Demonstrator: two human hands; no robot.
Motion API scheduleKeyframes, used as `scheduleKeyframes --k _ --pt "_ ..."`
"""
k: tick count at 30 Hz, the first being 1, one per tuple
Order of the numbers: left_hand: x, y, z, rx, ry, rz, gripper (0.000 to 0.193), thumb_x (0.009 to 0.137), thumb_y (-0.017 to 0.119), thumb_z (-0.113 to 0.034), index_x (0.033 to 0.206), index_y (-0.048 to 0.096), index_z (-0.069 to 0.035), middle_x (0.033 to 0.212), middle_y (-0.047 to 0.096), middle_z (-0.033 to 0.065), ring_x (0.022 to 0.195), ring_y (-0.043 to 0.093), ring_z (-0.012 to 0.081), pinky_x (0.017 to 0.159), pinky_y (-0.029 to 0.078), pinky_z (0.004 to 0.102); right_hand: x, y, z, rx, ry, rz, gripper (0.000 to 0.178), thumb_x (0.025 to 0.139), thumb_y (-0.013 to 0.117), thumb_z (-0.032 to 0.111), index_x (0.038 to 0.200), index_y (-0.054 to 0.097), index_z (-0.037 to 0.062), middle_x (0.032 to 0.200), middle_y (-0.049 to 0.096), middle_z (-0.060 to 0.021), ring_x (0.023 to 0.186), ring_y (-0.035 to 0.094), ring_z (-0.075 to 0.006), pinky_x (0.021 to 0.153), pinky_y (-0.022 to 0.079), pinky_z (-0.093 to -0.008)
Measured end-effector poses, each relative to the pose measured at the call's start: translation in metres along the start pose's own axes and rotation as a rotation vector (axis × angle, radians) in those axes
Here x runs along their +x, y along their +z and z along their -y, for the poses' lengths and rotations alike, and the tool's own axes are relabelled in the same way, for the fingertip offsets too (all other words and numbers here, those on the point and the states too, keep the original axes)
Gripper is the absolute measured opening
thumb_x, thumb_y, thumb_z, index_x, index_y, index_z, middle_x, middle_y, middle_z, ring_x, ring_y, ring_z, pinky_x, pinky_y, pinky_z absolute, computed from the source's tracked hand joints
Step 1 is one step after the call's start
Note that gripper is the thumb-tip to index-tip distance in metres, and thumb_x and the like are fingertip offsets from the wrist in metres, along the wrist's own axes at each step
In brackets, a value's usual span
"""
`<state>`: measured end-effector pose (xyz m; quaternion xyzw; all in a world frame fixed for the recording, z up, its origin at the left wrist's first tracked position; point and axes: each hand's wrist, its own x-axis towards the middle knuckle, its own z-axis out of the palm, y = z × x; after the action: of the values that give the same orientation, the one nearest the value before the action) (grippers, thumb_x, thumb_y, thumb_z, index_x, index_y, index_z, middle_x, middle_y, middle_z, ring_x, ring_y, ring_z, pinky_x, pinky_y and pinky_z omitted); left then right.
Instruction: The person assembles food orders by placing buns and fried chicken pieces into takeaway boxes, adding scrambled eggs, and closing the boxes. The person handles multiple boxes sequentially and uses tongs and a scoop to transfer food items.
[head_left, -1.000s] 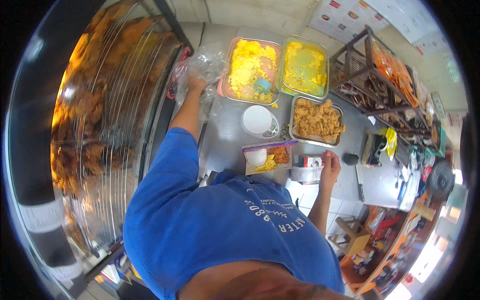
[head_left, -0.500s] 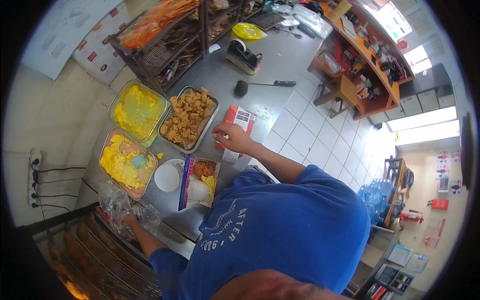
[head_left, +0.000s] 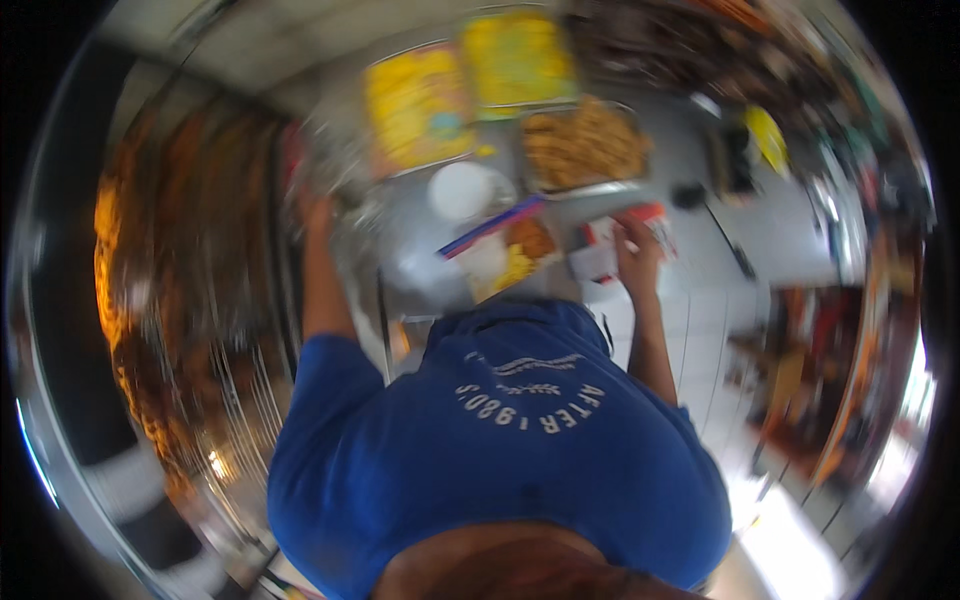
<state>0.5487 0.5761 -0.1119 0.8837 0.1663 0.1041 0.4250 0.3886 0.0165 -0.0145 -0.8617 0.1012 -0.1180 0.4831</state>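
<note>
My left hand (head_left: 315, 208) reaches to the crumpled clear plastic bags (head_left: 345, 185) beside the grill; blur hides its fingers. My right hand (head_left: 638, 248) is over a red and white carton (head_left: 655, 222) with white paper; its fingers look bent, but smearing hides whether they grip it. Between my hands lies an open food box (head_left: 480, 262) with a blue-purple edge, holding a white mound like rice, yellow egg-like food and a brown fried piece. Behind it stands a round white container (head_left: 460, 190).
Two trays of yellow food (head_left: 415, 105) (head_left: 518, 60), one with a blue scoop (head_left: 445, 122), and a tray of fried pieces (head_left: 585, 148) stand behind. A black ladle (head_left: 690, 195), tape dispenser (head_left: 730, 160) and yellow packet (head_left: 767, 138) lie right. A glowing grill (head_left: 190, 290) is at left.
The whole view has swung round to the left and blurred, bringing more of the grill into sight. My left hand stays at the plastic bags, my right hand at the red carton.
</note>
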Motion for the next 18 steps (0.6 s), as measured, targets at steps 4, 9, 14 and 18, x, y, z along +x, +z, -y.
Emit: scheduleKeyframes --k 4,9,14,18 --pt "-0.014 -0.010 -0.008 0.106 -0.152 -0.237 0.063 0.062 0.083 -0.021 0.116 0.058 0.000 0.108 0.064 0.0169 0.098 0.062 0.0289 0.084 0.049 0.0378 0.011 0.003 0.015 -0.006 -0.043 0.148 0.020 0.091 0.059 0.014 0.102 0.065 -0.0008 0.094 0.068 -0.0139 0.086 0.066 -0.0206 0.080 0.051 -0.0320" --pt "-0.052 -0.017 -0.038 0.000 -0.294 -0.378 0.040 0.068 0.084 -0.022 0.093 0.063 0.000 0.084 0.064 0.0105 0.067 0.061 0.0164 0.061 0.048 0.0292 0.026 0.006 0.024 0.001 -0.162 0.200 0.022 0.091 0.060 0.018 0.101 0.065 -0.0011 0.091 0.069 -0.0125 0.085 0.066 -0.0196 0.079 0.050 -0.0316" --pt "-0.095 -0.022 -0.045 -0.549 -0.434 -0.367 0.029 0.074 0.082 -0.022 0.080 0.060 -0.005 0.070 0.059 0.0030 0.058 0.053 0.0114 0.054 0.043 0.0287 0.029 0.005 0.034 0.028 -0.217 0.218 0.022 0.091 0.060 0.018 0.101 0.065 -0.0006 0.090 0.068 -0.0117 0.084 0.065 -0.0186 0.078 0.050 -0.0310" --pt "-0.113 -0.023 -0.057 -1.028 -0.498 -0.321 0.026 0.078 0.078 -0.019 0.086 0.058 -0.005 0.066 0.056 0.0015 0.056 0.051 0.0120 0.053 0.041 0.0281 0.026 0.015 0.034 0.090 -0.167 0.318 0.021 0.091 0.059 0.018 0.102 0.065 0.0001 0.088 0.068 -0.0106 0.081 0.064 -0.0172 0.076 0.050 -0.0302"
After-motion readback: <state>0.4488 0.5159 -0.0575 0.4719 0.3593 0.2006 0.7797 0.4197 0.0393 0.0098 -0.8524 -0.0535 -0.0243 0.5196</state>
